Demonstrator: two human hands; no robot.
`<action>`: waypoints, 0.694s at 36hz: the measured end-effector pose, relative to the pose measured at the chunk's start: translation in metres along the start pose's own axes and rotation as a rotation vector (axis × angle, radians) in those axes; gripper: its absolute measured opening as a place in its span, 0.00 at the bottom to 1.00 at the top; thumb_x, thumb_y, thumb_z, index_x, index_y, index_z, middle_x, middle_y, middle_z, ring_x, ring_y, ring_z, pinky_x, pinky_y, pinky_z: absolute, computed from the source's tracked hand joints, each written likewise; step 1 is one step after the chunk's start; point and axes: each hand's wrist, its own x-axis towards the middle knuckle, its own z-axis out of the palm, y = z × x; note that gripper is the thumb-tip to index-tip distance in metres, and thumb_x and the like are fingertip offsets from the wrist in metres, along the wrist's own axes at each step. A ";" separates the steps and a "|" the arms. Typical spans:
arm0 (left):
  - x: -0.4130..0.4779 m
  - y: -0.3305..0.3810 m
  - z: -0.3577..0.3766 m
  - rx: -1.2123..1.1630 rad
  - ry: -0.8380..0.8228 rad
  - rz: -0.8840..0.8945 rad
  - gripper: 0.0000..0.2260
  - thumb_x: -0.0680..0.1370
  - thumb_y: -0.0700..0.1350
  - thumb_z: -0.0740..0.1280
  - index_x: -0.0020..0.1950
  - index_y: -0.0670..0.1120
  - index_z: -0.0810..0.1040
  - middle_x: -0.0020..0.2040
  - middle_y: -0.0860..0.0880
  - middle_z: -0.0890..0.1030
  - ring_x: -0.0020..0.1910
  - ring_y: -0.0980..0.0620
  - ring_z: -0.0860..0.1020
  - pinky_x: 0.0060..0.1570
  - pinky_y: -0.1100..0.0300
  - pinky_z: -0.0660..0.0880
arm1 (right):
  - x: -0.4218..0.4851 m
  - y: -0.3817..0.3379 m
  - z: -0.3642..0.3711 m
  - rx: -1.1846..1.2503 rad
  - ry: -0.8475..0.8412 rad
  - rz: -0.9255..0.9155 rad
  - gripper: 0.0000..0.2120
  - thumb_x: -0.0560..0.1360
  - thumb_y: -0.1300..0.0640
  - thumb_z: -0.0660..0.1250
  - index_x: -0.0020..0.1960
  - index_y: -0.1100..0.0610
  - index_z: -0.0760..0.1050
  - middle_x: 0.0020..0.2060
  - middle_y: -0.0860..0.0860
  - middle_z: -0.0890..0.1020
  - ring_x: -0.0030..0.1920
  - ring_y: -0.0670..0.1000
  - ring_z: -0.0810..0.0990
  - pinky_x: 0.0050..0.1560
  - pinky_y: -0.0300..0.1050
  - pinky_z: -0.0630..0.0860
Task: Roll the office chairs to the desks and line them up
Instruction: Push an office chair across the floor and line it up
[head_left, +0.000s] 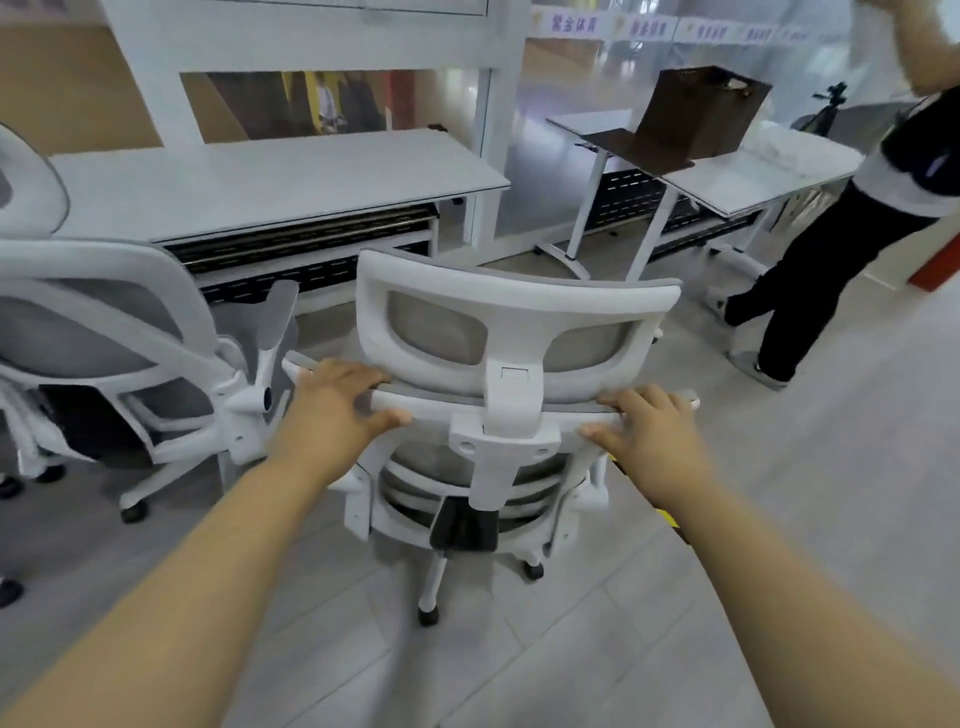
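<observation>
second chair (119, 332) close on the left, desk (291, 176) ahead, open floor (779, 467) right

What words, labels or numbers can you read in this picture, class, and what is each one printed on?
"紧急体育" is my best reading of the purple characters on the nearest white sign along the glass wall; blurred, so uncertain.
The other signs in that row: purple characters, too blurred to read.
The held chair, second chair and desk: no text visible.

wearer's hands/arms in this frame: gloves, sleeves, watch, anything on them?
Nothing worn. The left hand and right hand are bare, with no gloves, rings or watch visible. Both forearms are uncovered down to the frame's bottom edge, so no sleeve shows. The frame is slightly blurred.
</observation>
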 end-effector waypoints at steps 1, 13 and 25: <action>0.012 -0.002 -0.001 0.007 0.011 0.004 0.28 0.67 0.62 0.70 0.61 0.47 0.78 0.63 0.48 0.75 0.66 0.48 0.66 0.69 0.48 0.62 | 0.014 -0.002 0.003 0.005 -0.001 0.000 0.23 0.72 0.42 0.68 0.62 0.51 0.75 0.55 0.51 0.75 0.63 0.58 0.63 0.62 0.47 0.63; 0.158 -0.038 0.000 0.075 0.125 -0.043 0.25 0.73 0.53 0.70 0.68 0.46 0.72 0.69 0.47 0.70 0.73 0.46 0.58 0.71 0.51 0.54 | 0.191 -0.029 0.035 -0.001 0.000 -0.091 0.23 0.72 0.39 0.66 0.63 0.49 0.74 0.57 0.50 0.74 0.64 0.56 0.63 0.58 0.46 0.65; 0.300 -0.070 -0.004 0.101 0.106 -0.163 0.28 0.76 0.54 0.66 0.73 0.47 0.65 0.75 0.48 0.61 0.76 0.48 0.49 0.73 0.50 0.52 | 0.360 -0.054 0.062 -0.023 -0.057 -0.163 0.25 0.72 0.37 0.64 0.64 0.48 0.72 0.58 0.51 0.74 0.66 0.57 0.62 0.62 0.50 0.65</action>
